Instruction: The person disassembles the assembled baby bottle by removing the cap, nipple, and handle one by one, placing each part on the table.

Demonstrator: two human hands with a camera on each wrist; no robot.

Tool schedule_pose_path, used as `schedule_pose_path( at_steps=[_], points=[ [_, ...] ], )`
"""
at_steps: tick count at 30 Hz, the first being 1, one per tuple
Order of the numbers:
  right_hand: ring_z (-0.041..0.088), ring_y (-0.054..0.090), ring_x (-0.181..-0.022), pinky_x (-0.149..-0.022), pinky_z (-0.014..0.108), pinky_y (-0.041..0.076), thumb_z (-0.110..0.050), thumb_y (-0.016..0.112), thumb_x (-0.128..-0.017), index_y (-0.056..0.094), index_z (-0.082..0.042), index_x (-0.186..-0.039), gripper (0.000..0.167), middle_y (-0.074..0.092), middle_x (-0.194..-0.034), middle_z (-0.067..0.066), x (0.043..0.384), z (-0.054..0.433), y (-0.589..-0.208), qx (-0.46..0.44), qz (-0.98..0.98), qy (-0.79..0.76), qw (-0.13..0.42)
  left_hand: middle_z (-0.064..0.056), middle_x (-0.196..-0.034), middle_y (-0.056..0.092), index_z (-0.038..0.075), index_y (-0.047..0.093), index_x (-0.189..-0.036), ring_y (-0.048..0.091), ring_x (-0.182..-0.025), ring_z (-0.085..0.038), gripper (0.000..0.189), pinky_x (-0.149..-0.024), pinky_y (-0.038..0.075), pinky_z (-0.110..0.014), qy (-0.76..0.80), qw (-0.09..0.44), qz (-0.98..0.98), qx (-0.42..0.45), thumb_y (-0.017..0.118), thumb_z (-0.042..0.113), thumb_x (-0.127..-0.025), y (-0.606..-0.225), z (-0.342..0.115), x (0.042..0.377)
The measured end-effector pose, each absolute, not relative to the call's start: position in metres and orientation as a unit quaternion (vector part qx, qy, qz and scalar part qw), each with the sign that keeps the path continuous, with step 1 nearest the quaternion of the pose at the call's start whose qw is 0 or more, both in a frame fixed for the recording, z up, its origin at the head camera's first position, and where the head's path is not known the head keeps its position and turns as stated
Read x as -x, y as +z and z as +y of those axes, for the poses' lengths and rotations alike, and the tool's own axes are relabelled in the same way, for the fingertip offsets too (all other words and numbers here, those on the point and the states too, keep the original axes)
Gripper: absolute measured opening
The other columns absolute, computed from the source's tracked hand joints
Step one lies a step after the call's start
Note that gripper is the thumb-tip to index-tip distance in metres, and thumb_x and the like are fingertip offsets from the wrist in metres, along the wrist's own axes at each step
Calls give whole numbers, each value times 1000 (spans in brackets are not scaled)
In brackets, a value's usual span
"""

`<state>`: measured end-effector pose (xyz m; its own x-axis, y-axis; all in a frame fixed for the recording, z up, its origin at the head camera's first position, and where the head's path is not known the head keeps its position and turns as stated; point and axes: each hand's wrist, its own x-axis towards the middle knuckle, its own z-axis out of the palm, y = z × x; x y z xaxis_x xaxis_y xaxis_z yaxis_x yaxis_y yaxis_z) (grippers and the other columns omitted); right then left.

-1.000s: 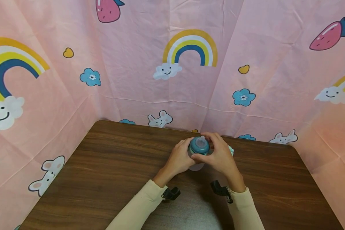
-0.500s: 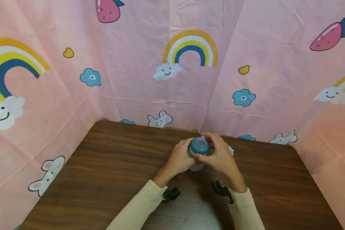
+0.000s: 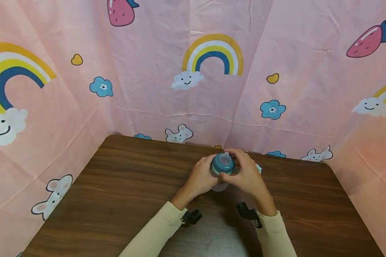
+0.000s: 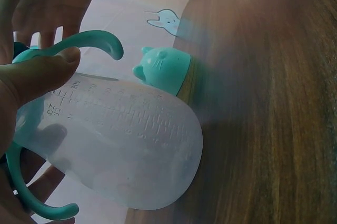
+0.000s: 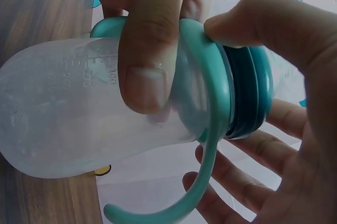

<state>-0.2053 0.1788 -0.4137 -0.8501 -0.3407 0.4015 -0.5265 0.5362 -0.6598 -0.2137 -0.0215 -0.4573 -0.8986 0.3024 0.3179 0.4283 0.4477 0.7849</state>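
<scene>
With the bottle (image 4: 121, 145) near the far edge of the table (image 3: 132, 171), the left hand (image 3: 201, 175) gripping it should brace firmly (without squeezing it inward) against any level twist by the right hand (image 3: 247, 175), curled round the teal collar (image 5: 254, 92).

Bottle (image 4: 134, 150): we see translucent plastic, smooth and frosted, with raised scale marks.
Handles (image 5: 216, 84): smooth plastic, softly shiny to our eyes.
Collar (image 5: 255, 92): plastic, the glossiest surface we find.
Teat (image 3: 225, 158): see-through, rubbery-looking; we cannot tell its finish.
Cat-faced cap (image 4: 164, 70): smooth plastic, lightly shiny.
Table (image 3: 132, 178): wood-grained, with a pale sheen nearest us.
Backdrop (image 3: 148, 71): creased cloth, mostly matt.
Sleeves (image 3: 156, 230): matt cloth, we judge.
</scene>
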Motion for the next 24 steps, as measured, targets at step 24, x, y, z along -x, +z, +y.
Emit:
schedule_pose_path(
  at_steps=[24],
  points=[
    [30,65,-113,-95,55,62,-12,93,-83,65,-4,-144,68,71,-129,12,202,178,-411,-267,-866,404,121,-18,-142,69,-1,61,-150,63,-130,-39,74,-110,51,-61,-480,76,-845,221,95,18,-86,-460,-22,215]
  ],
)
